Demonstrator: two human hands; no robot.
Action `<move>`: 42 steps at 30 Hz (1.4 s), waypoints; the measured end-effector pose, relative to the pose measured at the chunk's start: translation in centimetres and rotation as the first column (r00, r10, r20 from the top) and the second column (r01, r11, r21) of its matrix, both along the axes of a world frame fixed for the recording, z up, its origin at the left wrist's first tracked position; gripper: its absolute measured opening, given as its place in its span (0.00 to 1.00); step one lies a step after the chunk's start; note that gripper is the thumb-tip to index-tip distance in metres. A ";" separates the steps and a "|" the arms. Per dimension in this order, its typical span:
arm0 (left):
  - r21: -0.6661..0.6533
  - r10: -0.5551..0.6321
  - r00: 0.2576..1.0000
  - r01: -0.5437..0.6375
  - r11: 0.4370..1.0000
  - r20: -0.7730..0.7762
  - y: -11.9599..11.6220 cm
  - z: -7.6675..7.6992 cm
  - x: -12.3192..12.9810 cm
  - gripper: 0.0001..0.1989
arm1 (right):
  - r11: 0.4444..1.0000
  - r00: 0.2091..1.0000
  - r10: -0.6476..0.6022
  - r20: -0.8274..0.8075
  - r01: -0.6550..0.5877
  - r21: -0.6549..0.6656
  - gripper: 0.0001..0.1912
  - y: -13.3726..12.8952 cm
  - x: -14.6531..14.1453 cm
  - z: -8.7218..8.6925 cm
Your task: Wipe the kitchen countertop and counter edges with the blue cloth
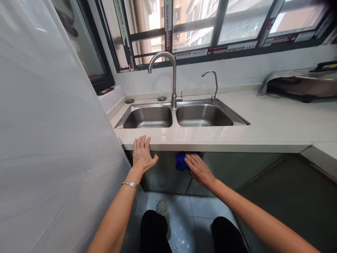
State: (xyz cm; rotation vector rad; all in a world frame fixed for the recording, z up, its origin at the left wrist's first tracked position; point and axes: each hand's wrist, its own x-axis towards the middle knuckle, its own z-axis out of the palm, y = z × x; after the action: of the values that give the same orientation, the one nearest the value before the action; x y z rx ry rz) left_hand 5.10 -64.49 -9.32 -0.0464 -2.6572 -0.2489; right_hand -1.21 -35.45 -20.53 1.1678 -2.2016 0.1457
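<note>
My left hand (143,156) rests on the front edge of the pale countertop (210,136), fingers spread and thumb apart, with nothing in it. Below that edge, my right hand (198,168) presses a blue cloth (181,162) against the dark cabinet door (165,175). Its fingers lie over the cloth, and part of the cloth is hidden beneath them. Behind both hands is a steel double sink (174,117) set into the counter.
A tall faucet (173,77) and a thin small tap (216,82) stand behind the sink. A partly covered appliance (302,86) sits at the right. On the left rises a white wall (65,140). My feet are on the tiled floor (184,218).
</note>
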 end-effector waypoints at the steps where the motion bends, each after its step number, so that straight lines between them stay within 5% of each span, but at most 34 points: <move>1: 0.003 0.000 1.000 0.000 1.000 -0.005 -0.1 0.2 -0.1 0.36 | 1.000 1.000 0.000 0.009 0.000 0.003 0.24 -1.1 0.1 -0.1; 7: 0.019 0.012 0.998 -0.013 1.000 0.061 -1.9 3.1 -2.7 0.16 | 0.998 0.996 0.065 0.063 -0.066 0.016 0.20 -8.9 0.3 -0.5; 16: -0.081 0.063 0.956 -0.042 0.996 0.287 -1.8 3.3 -6.9 0.28 | 0.964 0.964 0.265 0.016 -0.265 0.005 0.18 -17.4 -0.4 -1.0; 21: -0.102 0.096 0.914 -0.060 0.993 0.393 -1.8 4.3 -6.9 0.30 | 0.930 0.932 0.363 -0.013 -0.361 0.071 0.18 -19.0 -2.3 -1.4; 26: -0.119 0.115 0.905 -0.071 0.990 0.410 -1.7 4.7 -7.1 0.30 | 0.913 0.914 0.404 -0.025 -0.402 0.067 0.20 -14.9 -3.4 -1.1; 42: -0.122 0.095 0.913 -0.050 0.991 0.397 -2.7 4.4 -8.0 0.33 | 0.954 0.961 0.247 -0.122 -0.219 0.207 0.14 7.9 -5.4 0.9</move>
State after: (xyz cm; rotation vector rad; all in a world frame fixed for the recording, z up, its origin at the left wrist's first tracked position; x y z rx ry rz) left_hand -2.94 -67.22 -4.88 0.0776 -3.0750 -0.0942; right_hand -6.63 -27.52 -19.66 1.4967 -1.9771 -0.0545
